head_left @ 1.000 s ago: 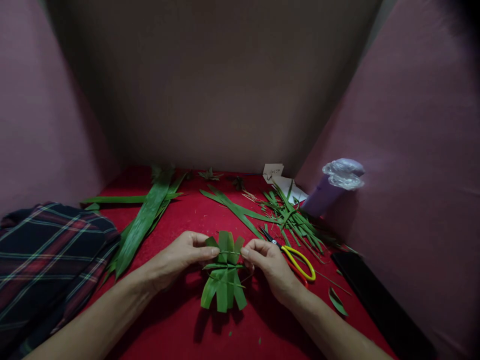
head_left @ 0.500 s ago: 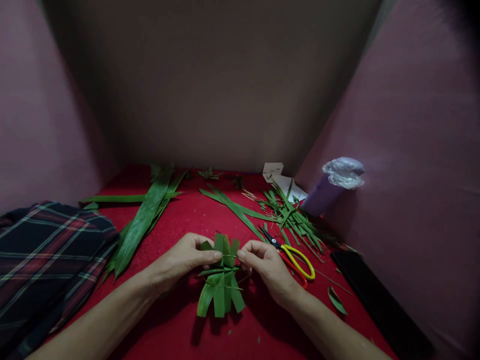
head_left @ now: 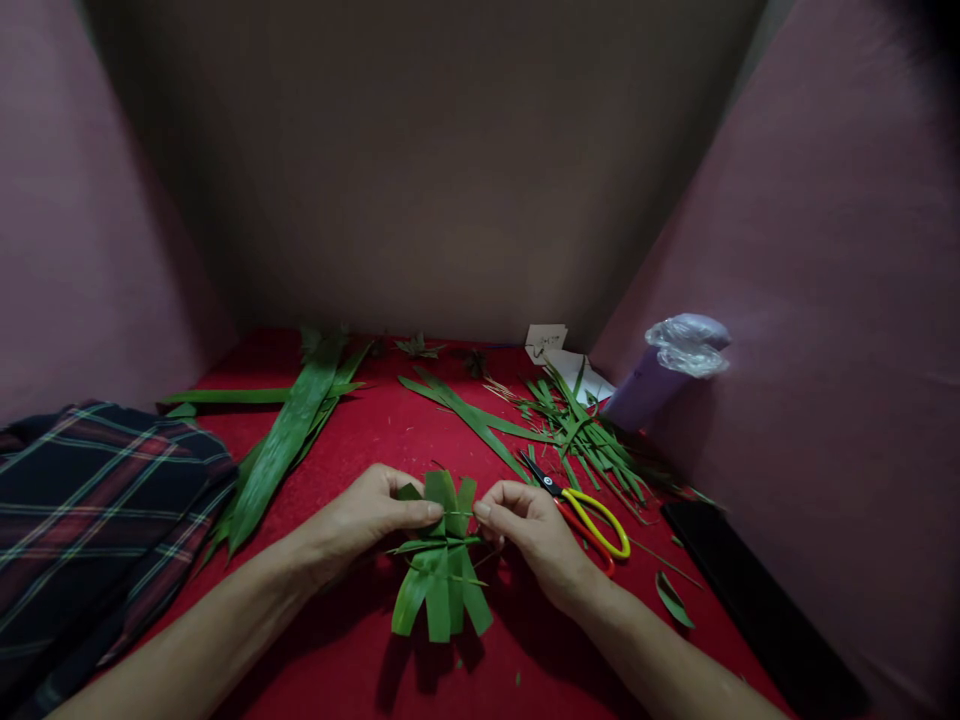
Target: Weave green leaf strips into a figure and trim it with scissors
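A small piece made of cut green leaf strips (head_left: 448, 590) hangs between my hands above the red cloth. Thin slivers cross it in two places, and its strips fan out at the bottom and top. My left hand (head_left: 382, 512) pinches its upper left part between thumb and fingers. On the other side, my right hand (head_left: 525, 520) is closed at the upper right edge, thumb against forefinger, by the end of a thin sliver; its lower fingers are partly hidden. Scissors (head_left: 592, 520) with yellow and red handles lie just beyond my right hand.
Long broad leaves (head_left: 289, 445) lie at the left, by a plaid cloth (head_left: 105, 510). Cut leaf strips (head_left: 592, 440) are heaped at the right near white papers (head_left: 574, 375). A purple container (head_left: 645, 385) topped with clear plastic and a black flat object (head_left: 757, 600) line the right side.
The leaf piece has shifted very slightly, its lower strips a little lower. Both hands keep their pinch in nearly the same place.
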A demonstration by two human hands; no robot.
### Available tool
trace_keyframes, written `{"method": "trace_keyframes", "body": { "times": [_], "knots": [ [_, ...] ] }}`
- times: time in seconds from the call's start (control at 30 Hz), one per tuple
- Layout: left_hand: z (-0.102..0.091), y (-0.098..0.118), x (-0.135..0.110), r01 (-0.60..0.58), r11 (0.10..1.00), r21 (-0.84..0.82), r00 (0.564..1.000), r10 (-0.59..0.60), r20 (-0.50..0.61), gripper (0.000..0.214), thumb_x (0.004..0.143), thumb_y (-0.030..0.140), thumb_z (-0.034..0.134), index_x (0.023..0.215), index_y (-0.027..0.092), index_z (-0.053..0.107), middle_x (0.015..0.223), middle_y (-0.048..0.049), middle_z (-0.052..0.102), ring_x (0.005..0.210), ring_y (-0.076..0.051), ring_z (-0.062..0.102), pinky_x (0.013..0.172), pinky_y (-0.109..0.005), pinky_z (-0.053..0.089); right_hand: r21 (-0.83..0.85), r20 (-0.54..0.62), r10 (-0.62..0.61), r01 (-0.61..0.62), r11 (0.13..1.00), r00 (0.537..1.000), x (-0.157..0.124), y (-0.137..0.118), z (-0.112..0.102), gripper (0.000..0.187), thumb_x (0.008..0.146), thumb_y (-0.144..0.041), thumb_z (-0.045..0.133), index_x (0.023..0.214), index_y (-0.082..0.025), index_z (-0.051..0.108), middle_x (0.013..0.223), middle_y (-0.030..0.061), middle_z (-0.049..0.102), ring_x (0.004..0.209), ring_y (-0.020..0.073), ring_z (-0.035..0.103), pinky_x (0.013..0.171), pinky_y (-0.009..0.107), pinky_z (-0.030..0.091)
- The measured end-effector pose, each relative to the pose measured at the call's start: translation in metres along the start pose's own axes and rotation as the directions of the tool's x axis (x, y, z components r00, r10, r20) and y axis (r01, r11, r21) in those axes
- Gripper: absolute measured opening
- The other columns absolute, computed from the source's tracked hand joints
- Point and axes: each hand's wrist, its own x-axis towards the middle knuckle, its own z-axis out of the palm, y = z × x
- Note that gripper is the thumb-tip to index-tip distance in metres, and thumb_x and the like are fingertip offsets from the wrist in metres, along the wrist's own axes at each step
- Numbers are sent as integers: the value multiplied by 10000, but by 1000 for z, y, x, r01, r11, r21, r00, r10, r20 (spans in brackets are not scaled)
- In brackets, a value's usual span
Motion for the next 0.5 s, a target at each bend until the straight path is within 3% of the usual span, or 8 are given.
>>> {"method": "trace_keyframes", "body": {
  "times": [0.23, 0.5],
  "knots": [
    [-4, 2, -1, -47, 998, 39, 999, 47, -3, 292, 660, 413, 680, 589, 135, 624, 504, 28, 532, 445, -86, 405, 469, -231, 278, -22, -43, -28, 27, 999, 999, 2, 1, -3, 308, 696, -399, 660, 544, -172, 517, 504, -36, 493, 472, 94, 389, 484, 231, 288],
    [-6, 2, 0, -8, 999, 46, 1000, 9, -24, 307, 652, 415, 688, 608, 114, 643, 489, 16, 514, 426, -84, 376, 459, -241, 275, -13, -63, -43, 42, 999, 997, 2, 0, -2, 298, 703, -372, 655, 539, -169, 513, 495, -38, 487, 465, 91, 378, 489, 233, 282]
  ]
}}
